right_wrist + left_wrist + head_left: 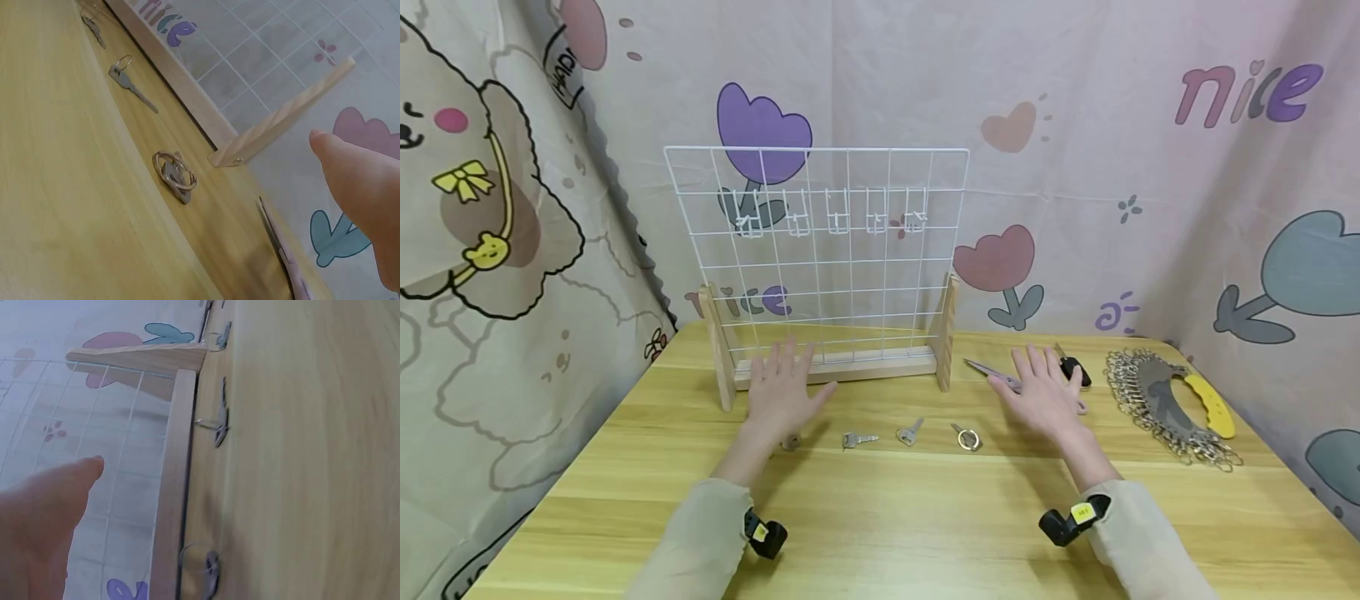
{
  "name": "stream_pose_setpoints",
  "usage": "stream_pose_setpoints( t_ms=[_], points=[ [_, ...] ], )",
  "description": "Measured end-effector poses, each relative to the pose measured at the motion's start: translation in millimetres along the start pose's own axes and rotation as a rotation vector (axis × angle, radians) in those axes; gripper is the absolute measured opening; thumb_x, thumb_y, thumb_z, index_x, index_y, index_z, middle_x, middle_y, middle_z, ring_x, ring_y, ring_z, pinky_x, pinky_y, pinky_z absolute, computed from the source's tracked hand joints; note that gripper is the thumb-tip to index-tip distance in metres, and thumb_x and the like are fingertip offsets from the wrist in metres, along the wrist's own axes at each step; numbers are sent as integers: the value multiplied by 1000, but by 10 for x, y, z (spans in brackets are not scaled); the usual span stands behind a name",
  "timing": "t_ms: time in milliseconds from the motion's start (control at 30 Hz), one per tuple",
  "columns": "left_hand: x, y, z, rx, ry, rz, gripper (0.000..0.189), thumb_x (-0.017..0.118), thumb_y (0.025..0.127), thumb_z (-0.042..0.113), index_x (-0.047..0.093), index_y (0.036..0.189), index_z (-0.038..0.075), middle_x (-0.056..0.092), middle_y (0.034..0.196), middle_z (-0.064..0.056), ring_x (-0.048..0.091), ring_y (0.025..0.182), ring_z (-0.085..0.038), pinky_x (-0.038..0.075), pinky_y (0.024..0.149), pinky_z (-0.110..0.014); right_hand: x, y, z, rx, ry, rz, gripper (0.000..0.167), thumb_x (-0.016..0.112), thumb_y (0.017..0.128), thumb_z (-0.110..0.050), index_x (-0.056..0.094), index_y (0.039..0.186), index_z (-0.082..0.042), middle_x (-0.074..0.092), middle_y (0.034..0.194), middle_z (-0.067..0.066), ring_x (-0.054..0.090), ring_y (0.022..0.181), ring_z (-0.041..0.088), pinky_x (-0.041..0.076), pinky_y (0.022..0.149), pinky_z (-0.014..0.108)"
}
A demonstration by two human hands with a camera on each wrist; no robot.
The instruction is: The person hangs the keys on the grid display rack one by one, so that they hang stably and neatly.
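Head view's pretty bright and evenly lit, with a pale sheen thrown on the tabletop [895, 542] and soft shadows cast across it. Wrist shots are kinda dimmer: left hand [47, 512] and right hand [365, 187] are rendered soft, bluish tint's picked up in the left one.

Left wrist view: wooden rack [178, 456] with wire grid [127, 431]. The left hand [40, 515] appears in front of the rack's grid. On the tabletop [312, 450], before the rack, ringed keys form a row: the first key [224, 336] beside the rack's upright [140, 359], the second key [222, 419] and third key [212, 572] progressively farther from it. Behind the rack: a flower-printed curtain [37, 331].
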State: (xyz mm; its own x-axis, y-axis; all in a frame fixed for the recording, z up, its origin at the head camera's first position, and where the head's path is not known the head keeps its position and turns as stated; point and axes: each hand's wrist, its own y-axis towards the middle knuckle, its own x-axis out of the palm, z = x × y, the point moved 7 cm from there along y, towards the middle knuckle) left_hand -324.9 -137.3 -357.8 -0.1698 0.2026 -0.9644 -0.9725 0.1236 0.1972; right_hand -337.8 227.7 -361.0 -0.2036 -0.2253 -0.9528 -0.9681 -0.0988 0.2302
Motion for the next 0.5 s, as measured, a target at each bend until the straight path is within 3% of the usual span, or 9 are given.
stream_pose_setpoints(
  t_ms=[167,267,367,500],
  points=[
    [-167,-13,-102,11,-20,49,84,34,89,66,12,150,11,7,151,-22,0,137,-42,-8,108,-57,-53,19,-79,2,57,10,79,34,90,-64,27,146,-7,17,151,19,5,137,41,-11,100,69],
    [-334,-12,-185,17,-38,121,84,37,89,63,13,149,9,13,149,-25,6,136,-43,-3,108,-60,-113,31,-171,-18,127,38,76,38,91,-60,32,143,-5,23,149,19,11,136,40,-8,103,67],
    [-524,-17,-281,26,-85,212,81,44,91,56,17,147,5,19,147,-27,12,134,-44,0,109,-59,-175,34,-289,-53,212,65,70,43,93,-53,37,140,-2,30,145,21,20,133,41,2,106,64],
    [-768,-43,-454,-7,-221,320,77,53,91,42,21,144,-3,23,146,-27,18,133,-44,4,110,-56,-236,38,-455,-100,345,93,61,50,94,-42,42,135,2,42,136,24,35,125,41,23,106,56]
  ],
)
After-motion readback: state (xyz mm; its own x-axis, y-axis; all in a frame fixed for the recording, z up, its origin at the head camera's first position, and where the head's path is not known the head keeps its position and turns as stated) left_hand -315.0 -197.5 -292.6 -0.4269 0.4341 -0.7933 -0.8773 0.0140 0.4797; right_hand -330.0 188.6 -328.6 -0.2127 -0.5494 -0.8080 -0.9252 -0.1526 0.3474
